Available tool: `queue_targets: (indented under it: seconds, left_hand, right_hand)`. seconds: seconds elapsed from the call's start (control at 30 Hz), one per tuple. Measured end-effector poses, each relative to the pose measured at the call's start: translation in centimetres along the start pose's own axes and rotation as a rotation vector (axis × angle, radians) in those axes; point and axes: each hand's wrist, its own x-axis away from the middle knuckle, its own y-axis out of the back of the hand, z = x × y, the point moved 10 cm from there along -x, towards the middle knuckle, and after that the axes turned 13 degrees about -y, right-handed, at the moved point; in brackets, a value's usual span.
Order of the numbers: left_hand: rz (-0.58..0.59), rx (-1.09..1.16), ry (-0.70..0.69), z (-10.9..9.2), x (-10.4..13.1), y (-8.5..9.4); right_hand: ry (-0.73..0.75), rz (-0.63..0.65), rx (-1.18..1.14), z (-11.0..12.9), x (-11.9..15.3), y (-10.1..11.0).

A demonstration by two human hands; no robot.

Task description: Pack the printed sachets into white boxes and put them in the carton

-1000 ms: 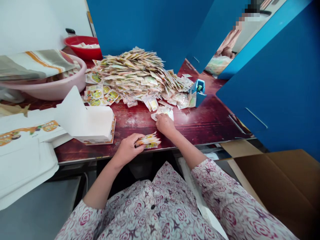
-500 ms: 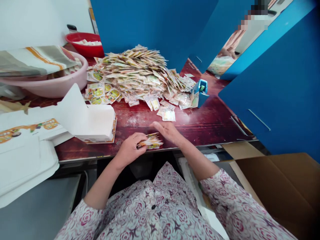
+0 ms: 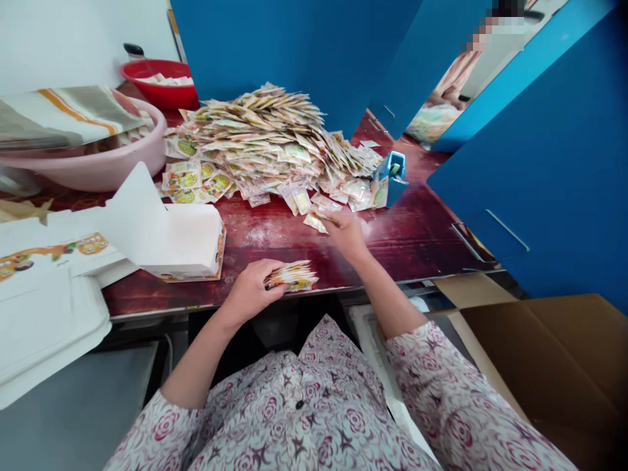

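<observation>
My left hand (image 3: 255, 288) is closed round a stack of small packets (image 3: 297, 275) at the front edge of the dark red table (image 3: 265, 235). Farther forward and to the right, my right hand (image 3: 346, 234) pinches a packet (image 3: 316, 220) at the near edge of the pile. Behind both hands rises a large heap of packets (image 3: 260, 137). An open white box (image 3: 191, 239) with a printed side stands left of my left hand.
A blue holder (image 3: 396, 180) stands at the heap's right end. At the left are a pink basin (image 3: 112, 163) under a striped cloth (image 3: 73, 118), a red basin (image 3: 169, 95) and flat white cartons (image 3: 44, 320). Blue panels and a cardboard box (image 3: 554, 347) are at right; a person shows beyond.
My right hand has moved forward from beside the stack to the packets near the heap and has closed on one. My left hand still holds its stack, almost in place.
</observation>
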Motion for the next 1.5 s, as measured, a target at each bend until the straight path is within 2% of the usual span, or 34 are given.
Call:
queue_targets:
  seconds: [0.07, 0.17, 0.23, 0.27, 0.33, 0.43, 0.5, 0.6, 0.7, 0.8, 0.9, 0.97, 1.1, 1.17, 1.2, 1.27, 1.4, 1.43, 1.5]
  left_hand:
    - [-0.024, 0.012, -0.029, -0.2, 0.0, 0.1]
    - [-0.065, -0.039, -0.061, -0.4, 0.1, 0.5]
    - [-0.066, -0.053, -0.090, -0.7, 0.1, 0.5]
    - [-0.056, -0.040, -0.101, -0.8, 0.1, 0.4]
    - [-0.027, 0.001, -0.100, -0.9, 0.1, 0.0]
    - [-0.006, 0.027, -0.018, -0.4, 0.2, -0.2]
    - [-0.004, 0.028, 0.061, 0.2, 0.4, -0.2]
    - [0.009, 0.013, 0.137, 0.6, 0.5, -0.2]
    - [0.037, -0.026, 0.115, 0.3, 0.3, -0.2]
    - [0.054, -0.032, 0.084, 0.1, 0.2, -0.3]
    - [0.058, -0.003, 0.042, -0.1, 0.1, -0.4]
    - [0.035, 0.012, -0.007, -0.5, 0.1, -0.3]
    - [-0.062, -0.035, -0.084, -1.0, 0.0, 0.5]
    - [-0.061, -0.040, -0.110, -1.2, 0.0, 0.5]
    - [-0.042, -0.025, -0.118, -1.2, 0.0, 0.3]
    - [-0.002, 0.016, -0.104, -1.1, 0.0, -0.2]
    - [0.015, 0.021, 0.035, 0.0, 0.3, -0.4]
    - [0.018, 0.013, 0.063, 0.2, 0.4, -0.4]
    - [0.032, 0.002, 0.077, 0.3, 0.4, -0.4]
  right_hand:
    - [0.082, 0.172, -0.146, 1.9, 2.0, -2.1]
    - [0.119, 0.492, -0.092, 3.9, 5.6, -6.2]
    - [0.102, 0.615, -0.003, 4.1, 7.0, -7.5]
    - [0.083, 0.630, 0.022, 3.9, 7.1, -7.5]
    - [0.033, 0.531, 0.063, 3.2, 5.7, -6.1]
    - [-0.025, 0.136, 0.272, 1.8, 1.8, -2.0]
    - [-0.082, -0.030, 0.502, 0.7, -0.1, -0.5]
    - [-0.149, -0.011, 0.759, -1.1, -1.4, -0.8]
    - [-0.170, -0.019, 0.816, -2.3, -1.4, -0.4]
    - [-0.191, -0.092, 0.653, -2.9, -0.9, 1.4]
    - [-0.112, -0.128, 0.337, -1.6, 0.4, 1.9]
    - [-0.010, -0.039, 0.163, 0.2, 1.9, 0.3]
    - [0.143, 0.434, 0.022, 3.5, 5.7, -5.7]
    - [0.140, 0.595, 0.014, 4.0, 6.5, -7.0]
    - [0.126, 0.620, 0.025, 3.9, 6.3, -7.0]
    - [0.082, 0.522, 0.102, 3.4, 4.4, -5.8]
    - [-0.078, 0.052, 0.509, 1.9, -0.6, -2.0]
    - [-0.116, -0.014, 0.613, 1.6, -1.4, -1.8]
    - [-0.154, -0.050, 0.752, 1.0, -2.3, -2.3]
